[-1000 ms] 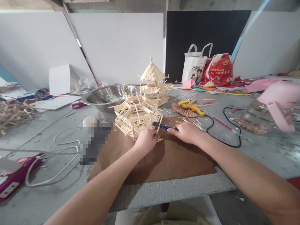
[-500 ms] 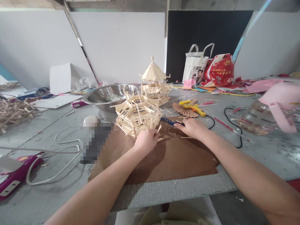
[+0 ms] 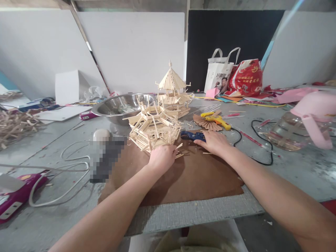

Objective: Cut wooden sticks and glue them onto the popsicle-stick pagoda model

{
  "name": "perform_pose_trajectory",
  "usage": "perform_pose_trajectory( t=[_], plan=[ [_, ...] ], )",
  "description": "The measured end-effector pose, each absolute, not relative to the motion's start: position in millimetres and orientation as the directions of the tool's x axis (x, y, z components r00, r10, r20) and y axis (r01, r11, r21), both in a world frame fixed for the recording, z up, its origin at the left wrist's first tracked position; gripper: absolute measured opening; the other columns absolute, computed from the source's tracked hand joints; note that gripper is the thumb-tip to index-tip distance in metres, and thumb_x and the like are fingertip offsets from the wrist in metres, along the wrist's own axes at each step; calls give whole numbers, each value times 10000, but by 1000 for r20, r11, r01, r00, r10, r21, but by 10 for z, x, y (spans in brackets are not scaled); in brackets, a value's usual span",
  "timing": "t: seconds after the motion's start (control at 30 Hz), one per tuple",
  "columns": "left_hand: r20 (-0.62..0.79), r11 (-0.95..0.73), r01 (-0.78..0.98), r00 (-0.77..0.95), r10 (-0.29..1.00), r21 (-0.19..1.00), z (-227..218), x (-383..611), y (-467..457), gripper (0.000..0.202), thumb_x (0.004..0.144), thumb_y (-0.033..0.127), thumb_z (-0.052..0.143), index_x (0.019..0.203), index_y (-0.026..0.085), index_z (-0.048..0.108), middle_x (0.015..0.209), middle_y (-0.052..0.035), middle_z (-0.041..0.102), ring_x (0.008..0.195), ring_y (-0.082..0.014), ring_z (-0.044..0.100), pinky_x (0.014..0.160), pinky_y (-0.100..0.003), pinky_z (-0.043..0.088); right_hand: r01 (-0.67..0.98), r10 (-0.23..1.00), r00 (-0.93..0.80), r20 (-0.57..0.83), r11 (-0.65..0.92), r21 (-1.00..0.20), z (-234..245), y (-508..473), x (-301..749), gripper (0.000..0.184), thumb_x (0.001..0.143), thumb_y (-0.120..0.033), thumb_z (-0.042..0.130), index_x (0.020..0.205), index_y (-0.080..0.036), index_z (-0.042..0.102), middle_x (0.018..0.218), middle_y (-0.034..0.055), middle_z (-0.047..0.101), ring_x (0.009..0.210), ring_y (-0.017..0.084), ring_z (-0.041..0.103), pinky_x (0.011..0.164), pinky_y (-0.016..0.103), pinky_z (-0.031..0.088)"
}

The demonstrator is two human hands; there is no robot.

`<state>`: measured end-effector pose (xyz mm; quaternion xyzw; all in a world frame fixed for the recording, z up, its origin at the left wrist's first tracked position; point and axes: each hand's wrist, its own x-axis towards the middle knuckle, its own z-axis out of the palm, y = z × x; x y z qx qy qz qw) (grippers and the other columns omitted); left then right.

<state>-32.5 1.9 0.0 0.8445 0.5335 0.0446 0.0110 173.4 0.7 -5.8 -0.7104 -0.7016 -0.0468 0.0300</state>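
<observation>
— Two hands at the mat (image 3: pixel 189 178): what does the left hand (image 3: pixel 161 158) have?
— Its grip is pinched together on the near bottom edge of the stick model (image 3: pixel 153 127), which stands on the mat's far side, on the counter (image 3: pixel 288 168).
— And the right hand (image 3: pixel 214 142)?
— It rests on the blue cutter (image 3: pixel 191 135), lying just right of the model. Whether that grip is clamped cannot be told. A pagoda (image 3: pixel 172 89) and a bowl (image 3: pixel 118 106) stand behind.
</observation>
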Motion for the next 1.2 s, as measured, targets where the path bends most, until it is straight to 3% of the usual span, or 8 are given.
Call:
perform_pose_trajectory(
  t=[0.23, 0.73, 0.87, 1.0, 1.13, 1.2],
  plan=[
    [8, -412, 911, 413, 911, -25, 46, -340, 16, 293, 791, 255, 342, 738, 174, 618, 789, -88, 586, 747, -216, 572, 619, -327, 426, 997, 971, 67, 229, -72, 15, -54, 70, 1916, 684, 760, -614, 224, 1100, -71, 463, 1078, 201, 526, 1030, 278, 461, 792, 346, 366],
    [-44, -421, 899, 419, 907, -125, 112, -331, -21, 246, 728, 99, 382, 843, 138, 596, 808, -119, 571, 793, -225, 574, 650, -335, 434, 921, 911, 389, 140, -388, -37, -62, 185, 2366, 713, 724, -662, 205, 1051, -117, 527, 973, 181, 594, 867, 306, 556, 641, 372, 409],
    [-9, -455, 886, 456, 890, -90, 108, -316, -63, 272, 786, 169, 335, 881, 163, 589, 838, -107, 562, 748, -205, 573, 649, -335, 425, 901, 893, 434, 123, -433, -39, -142, 240, 2512, 705, 729, -651, 213, 1048, -117, 547, 949, 186, 603, 860, 312, 561, 657, 384, 404],
    [64, -623, 781, 624, 779, -33, 79, -282, -125, 317, 832, 295, 293, 878, 201, 592, 815, -65, 566, 707, -177, 564, 600, -291, 415, 894, 890, 448, 88, -446, -44, -244, 285, 2591, 722, 711, -669, 234, 1053, -114, 545, 947, 196, 597, 877, 319, 553, 679, 402, 395],
    [80, -810, 585, 810, 581, -43, 20, -238, -186, 303, 836, 273, 307, 823, 177, 595, 801, -62, 582, 746, -167, 554, 619, -274, 416, 893, 887, 450, 103, -450, -27, -302, 291, 2590, 691, 715, -648, 274, 1059, -103, 525, 994, 203, 568, 921, 333, 521, 728, 461, 364],
    [68, -831, 552, 834, 548, -66, -9, -229, -199, 289, 832, 255, 314, 791, 169, 586, 806, -58, 589, 714, -162, 556, 591, -270, 420, 905, 894, 421, 153, -425, -6, -287, 273, 2562, 636, 738, -609, 288, 1057, -109, 519, 1028, 199, 547, 957, 330, 494, 768, 494, 331]
  ],
)
